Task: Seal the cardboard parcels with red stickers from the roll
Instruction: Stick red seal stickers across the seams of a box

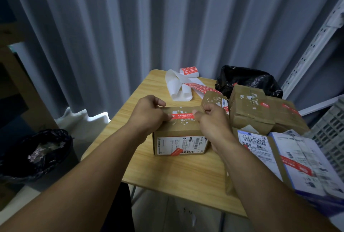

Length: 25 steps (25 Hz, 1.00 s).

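**Red sticker (183,116) stretched over a cardboard parcel (180,138)**

Cardboard fills the middle of the wooden desk (176,172): the parcel sits there with its shipping label facing the camera, and the red sticker lies across its scuffed top, running from 9 to 3 o'clock. The left grip (149,114) is curled down over the sticker's 9 o'clock end, its thumb along the parcel's far edge. Its fingertips are hidden under the hand, so the exact hold cannot be made out. The right grip (210,118) is curled closed at the 3 o'clock end, its thumb tip on the sticker. It hides that corner of the parcel.

At 12 o'clock the sticker roll (189,71) stands at the desk's far edge, with a loose strip of red stickers and curled white backing paper (176,86) trailing toward the parcel. At 2 o'clock a black bag (247,80) sits behind stacked parcels (249,112) that already carry red stickers. At 4 o'clock a flat labelled parcel (279,153) is partly covered by the right forearm and runs off the frame. The print on it is blurred. At 8 o'clock, on the floor, is a bin (37,151) with a black liner, its contents dim.
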Each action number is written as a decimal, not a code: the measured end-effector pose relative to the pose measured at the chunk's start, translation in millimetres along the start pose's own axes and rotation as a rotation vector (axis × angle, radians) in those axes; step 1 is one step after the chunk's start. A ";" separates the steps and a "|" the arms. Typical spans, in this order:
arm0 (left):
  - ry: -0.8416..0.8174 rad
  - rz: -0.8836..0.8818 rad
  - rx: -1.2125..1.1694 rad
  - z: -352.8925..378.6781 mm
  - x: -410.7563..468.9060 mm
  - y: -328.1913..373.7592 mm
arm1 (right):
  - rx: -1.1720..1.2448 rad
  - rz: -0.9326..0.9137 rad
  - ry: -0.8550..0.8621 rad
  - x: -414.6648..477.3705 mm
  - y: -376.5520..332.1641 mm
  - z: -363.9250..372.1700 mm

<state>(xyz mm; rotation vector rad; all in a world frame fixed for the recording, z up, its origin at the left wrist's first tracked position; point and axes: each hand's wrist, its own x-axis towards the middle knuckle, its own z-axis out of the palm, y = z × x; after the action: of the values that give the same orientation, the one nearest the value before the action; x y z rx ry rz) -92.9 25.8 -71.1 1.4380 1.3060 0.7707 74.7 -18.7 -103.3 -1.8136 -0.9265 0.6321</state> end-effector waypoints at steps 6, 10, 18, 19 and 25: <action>0.102 -0.058 -0.184 -5.9 -2.0 -4.9 | 0.180 0.093 -0.036 -0.9 1.2 -6.2; 0.097 -0.113 -0.038 3.4 -4.6 -11.4 | 0.092 0.043 -0.049 -1.4 -2.8 -2.9; -0.021 -0.155 -0.123 11.7 -0.5 -19.1 | 0.033 0.037 -0.044 4.9 -4.1 -0.7; -0.029 -0.157 -0.121 10.5 -0.7 -19.2 | 0.015 0.031 -0.054 4.9 -4.1 -2.0; -0.128 -0.188 -0.332 3.2 -8.2 -18.3 | 0.101 0.125 -0.062 1.9 -6.2 -15.1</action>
<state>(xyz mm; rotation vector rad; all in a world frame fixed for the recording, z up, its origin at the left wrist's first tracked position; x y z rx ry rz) -97.6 15.5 -87.9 1.0668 1.1357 0.7187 85.2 -23.5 -91.6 -1.7794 -0.8114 0.8042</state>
